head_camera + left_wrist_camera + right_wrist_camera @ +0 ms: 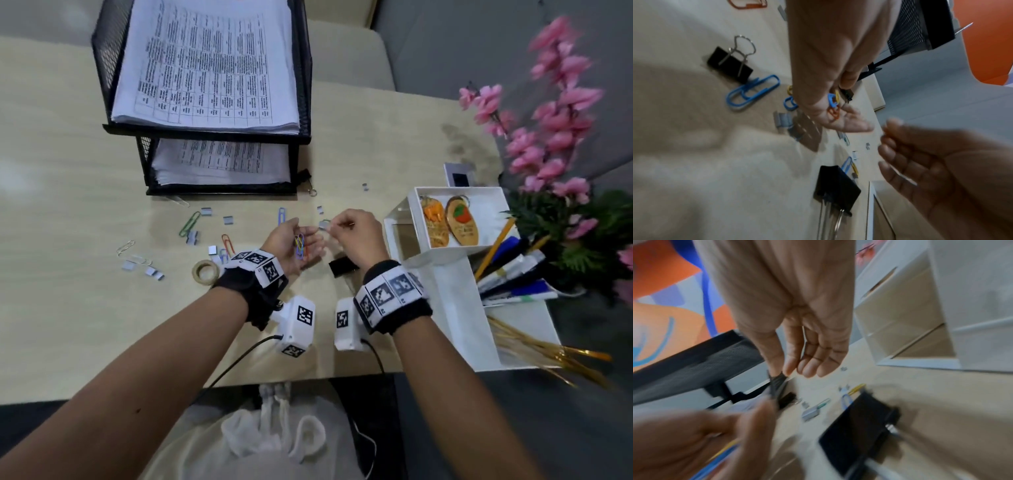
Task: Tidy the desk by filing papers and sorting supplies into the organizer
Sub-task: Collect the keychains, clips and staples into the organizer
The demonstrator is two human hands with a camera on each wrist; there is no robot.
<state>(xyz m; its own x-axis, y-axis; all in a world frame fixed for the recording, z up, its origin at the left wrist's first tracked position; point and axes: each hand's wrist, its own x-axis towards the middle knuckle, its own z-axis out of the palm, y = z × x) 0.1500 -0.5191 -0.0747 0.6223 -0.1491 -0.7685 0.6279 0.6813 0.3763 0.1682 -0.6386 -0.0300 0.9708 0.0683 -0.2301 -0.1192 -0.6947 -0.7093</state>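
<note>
Right now your left hand (pixel 294 245) cups colored paper clips (pixel 300 247) in its curled palm above the worktop (pixel 68 205); your right hand (pixel 356 236) pinches a small item I can't identify, just beside it. More clips (pixel 190 222) lie scattered left, near the mesh paper tray (pixel 301 102). White organizer (pixel 455 294) sits at the right edge.

Matt black metal mesh tray (pixel 301 68) holds paper (pixel 205 65); desk (pixel 68 171) smooth wood-look.

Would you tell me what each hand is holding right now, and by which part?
The left hand cradles coloured paper clips in its palm. The right hand pinches a small item between thumb and fingertip; what it is cannot be told.
</note>
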